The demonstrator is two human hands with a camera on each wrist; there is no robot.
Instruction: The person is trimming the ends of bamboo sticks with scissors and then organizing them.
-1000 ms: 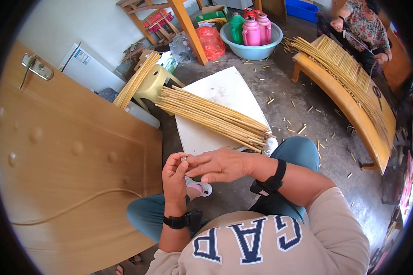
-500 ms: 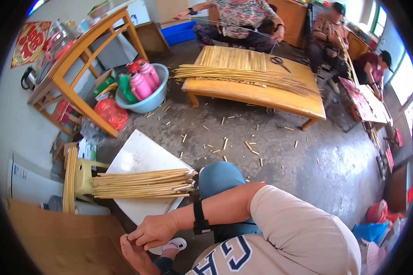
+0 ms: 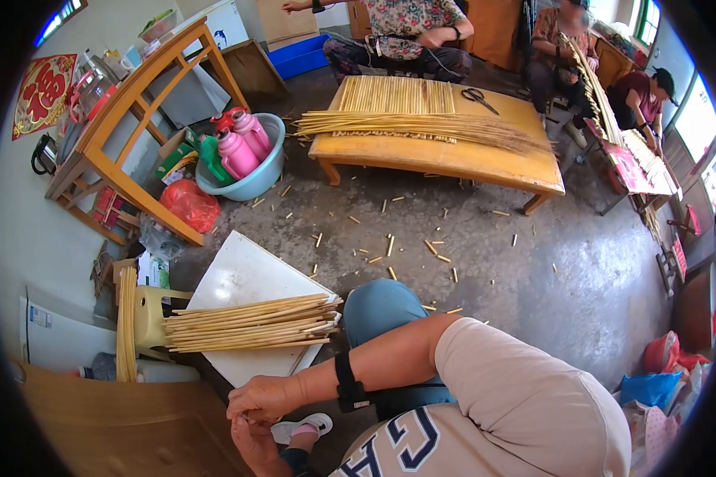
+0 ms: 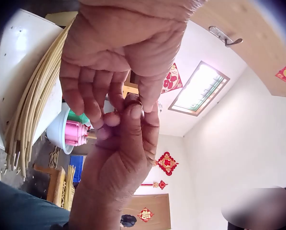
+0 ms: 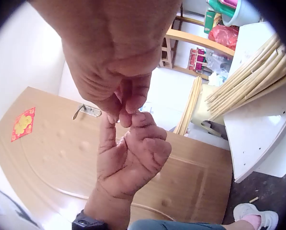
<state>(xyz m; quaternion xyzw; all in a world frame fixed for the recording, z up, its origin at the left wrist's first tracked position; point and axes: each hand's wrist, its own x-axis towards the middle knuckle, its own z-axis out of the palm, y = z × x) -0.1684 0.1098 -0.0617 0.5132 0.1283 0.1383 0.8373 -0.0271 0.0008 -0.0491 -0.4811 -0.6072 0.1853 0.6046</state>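
Note:
In the head view my right hand (image 3: 264, 396) bends over my left hand (image 3: 254, 445) at the lower left, fingertips meeting. A small brownish thing with a thin golden edge (image 4: 132, 99) shows between the fingertips in the left wrist view; I cannot tell its kind. Both hands pinch at it, fingers mostly hiding it. The right wrist view has the left thumb and bent fingers below, meeting the right fingertips from above. Beyond them a bundle of thin yellowish reed sticks (image 3: 250, 322) lies across a white board (image 3: 235, 266).
A wooden door (image 3: 127, 421) stands close on the left. Another stick bundle (image 3: 126, 326) leans by a cream stool (image 3: 149, 318). Farther off are a basin (image 3: 266, 171) with thermos flasks, a low wooden table (image 3: 422, 159) with sticks and scissors (image 3: 479, 99), and several people. Cut stick pieces litter the floor.
The head view has swung right and up. My right hand, its fingers extended beside the left a second ago, now bends down with its fingertips against the left's. The stick bundle stays put.

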